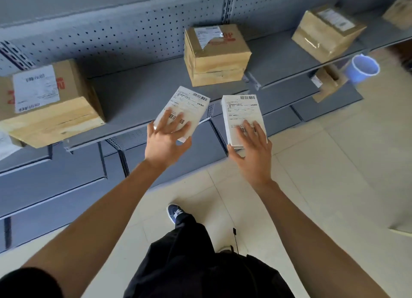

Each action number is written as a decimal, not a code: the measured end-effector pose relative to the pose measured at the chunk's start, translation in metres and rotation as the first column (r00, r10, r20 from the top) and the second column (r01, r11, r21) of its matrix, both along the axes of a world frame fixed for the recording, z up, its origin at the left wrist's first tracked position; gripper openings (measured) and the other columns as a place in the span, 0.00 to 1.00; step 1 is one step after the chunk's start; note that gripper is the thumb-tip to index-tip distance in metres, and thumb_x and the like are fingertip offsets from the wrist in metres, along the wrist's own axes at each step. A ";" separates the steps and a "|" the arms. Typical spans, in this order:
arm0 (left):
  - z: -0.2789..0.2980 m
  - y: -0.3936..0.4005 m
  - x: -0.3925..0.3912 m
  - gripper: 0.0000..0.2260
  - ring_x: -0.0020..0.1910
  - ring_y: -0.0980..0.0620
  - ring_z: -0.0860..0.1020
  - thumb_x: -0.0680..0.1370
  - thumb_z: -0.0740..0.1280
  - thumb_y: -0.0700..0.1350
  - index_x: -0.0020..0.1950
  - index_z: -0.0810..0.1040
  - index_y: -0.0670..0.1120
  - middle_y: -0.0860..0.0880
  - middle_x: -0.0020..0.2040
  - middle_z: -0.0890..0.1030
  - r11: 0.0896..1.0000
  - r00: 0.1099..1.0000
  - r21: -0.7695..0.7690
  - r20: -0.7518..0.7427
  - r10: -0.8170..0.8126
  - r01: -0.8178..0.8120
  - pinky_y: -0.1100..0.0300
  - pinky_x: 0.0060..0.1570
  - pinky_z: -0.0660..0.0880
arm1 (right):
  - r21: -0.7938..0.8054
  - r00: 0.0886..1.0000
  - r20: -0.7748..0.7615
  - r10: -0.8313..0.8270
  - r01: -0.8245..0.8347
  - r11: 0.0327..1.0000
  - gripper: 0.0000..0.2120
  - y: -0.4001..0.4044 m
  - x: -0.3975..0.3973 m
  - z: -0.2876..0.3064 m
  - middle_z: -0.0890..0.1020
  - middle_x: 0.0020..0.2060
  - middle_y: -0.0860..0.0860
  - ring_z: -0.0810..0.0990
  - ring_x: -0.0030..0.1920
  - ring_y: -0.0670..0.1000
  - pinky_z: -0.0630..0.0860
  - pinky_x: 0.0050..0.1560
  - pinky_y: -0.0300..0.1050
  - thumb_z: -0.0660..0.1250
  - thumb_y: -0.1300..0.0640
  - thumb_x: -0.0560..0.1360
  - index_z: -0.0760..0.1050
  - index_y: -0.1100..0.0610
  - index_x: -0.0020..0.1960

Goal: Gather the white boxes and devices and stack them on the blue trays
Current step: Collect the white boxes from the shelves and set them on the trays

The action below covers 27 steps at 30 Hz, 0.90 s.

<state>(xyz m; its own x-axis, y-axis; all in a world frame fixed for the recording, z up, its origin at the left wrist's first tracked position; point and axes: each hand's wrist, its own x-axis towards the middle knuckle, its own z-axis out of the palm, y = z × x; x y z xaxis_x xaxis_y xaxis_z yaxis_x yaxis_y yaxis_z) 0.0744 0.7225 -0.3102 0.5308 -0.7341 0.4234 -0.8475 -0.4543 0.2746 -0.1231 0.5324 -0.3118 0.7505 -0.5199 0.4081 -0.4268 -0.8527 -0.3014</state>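
My left hand [165, 141] grips a flat white box [186, 107] with barcode labels, fingers spread over its top and thumb under its near end. My right hand [252, 148] holds a second white box [239, 110] the same way, a little to the right. Both boxes hover in front of the grey shelf's edge [133, 130], tilted slightly. No blue tray is in view.
Grey metal shelving with a pegboard back carries brown cardboard boxes at left [51, 104], centre [215, 57] and right [327, 32]. A small carton [326, 83] sits on a lower shelf beside a blue bucket [362, 69]. Pale tiled floor [312, 175] lies underfoot, with my legs below.
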 end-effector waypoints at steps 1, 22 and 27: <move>0.004 -0.008 -0.014 0.16 0.76 0.43 0.67 0.76 0.65 0.55 0.62 0.82 0.55 0.53 0.69 0.78 0.999 0.999 0.004 0.016 -0.034 0.034 0.41 0.59 0.68 | -0.006 1.000 0.018 -0.015 0.015 1.000 0.26 -0.004 -0.018 0.005 0.71 0.75 0.50 0.65 0.76 0.56 0.72 0.59 0.61 0.65 0.41 0.77 0.74 0.53 0.71; 0.128 -0.184 -0.261 0.17 0.76 0.41 0.68 0.76 0.66 0.55 0.61 0.84 0.50 0.48 0.70 0.78 0.845 0.851 -0.132 0.180 -0.493 0.518 0.36 0.57 0.68 | -0.182 0.852 0.344 -0.394 0.472 0.863 0.22 -0.075 -0.302 0.096 0.74 0.73 0.52 0.68 0.76 0.55 0.70 0.58 0.56 0.68 0.45 0.77 0.78 0.54 0.68; 0.123 -0.217 -0.277 0.16 0.76 0.42 0.68 0.77 0.67 0.54 0.60 0.84 0.50 0.48 0.69 0.79 0.806 0.810 -0.116 0.177 -0.559 0.581 0.39 0.55 0.70 | -0.163 0.821 0.339 -0.460 0.533 0.830 0.23 -0.093 -0.327 0.091 0.73 0.73 0.53 0.67 0.76 0.56 0.72 0.58 0.58 0.69 0.46 0.77 0.77 0.55 0.68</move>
